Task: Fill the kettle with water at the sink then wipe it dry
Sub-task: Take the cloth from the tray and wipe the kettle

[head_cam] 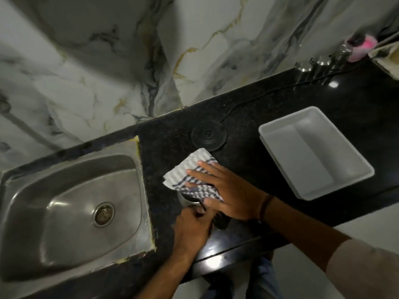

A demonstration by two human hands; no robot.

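Note:
The steel kettle (187,199) stands on the dark counter, just right of the sink (71,212), and is almost wholly hidden under cloth and hands. A checked cloth (190,167) lies over its top. My right hand (224,190) presses flat on the cloth, fingers spread. My left hand (191,228) is closed around the kettle's near side by its dark handle (220,221). The round black kettle base (208,134) sits behind, with its cord running to the right.
A white rectangular tray (313,152) lies on the counter to the right. Steel containers (317,63) and a pink item (362,48) stand at the far right by the marble wall. The counter's front edge is close to my body.

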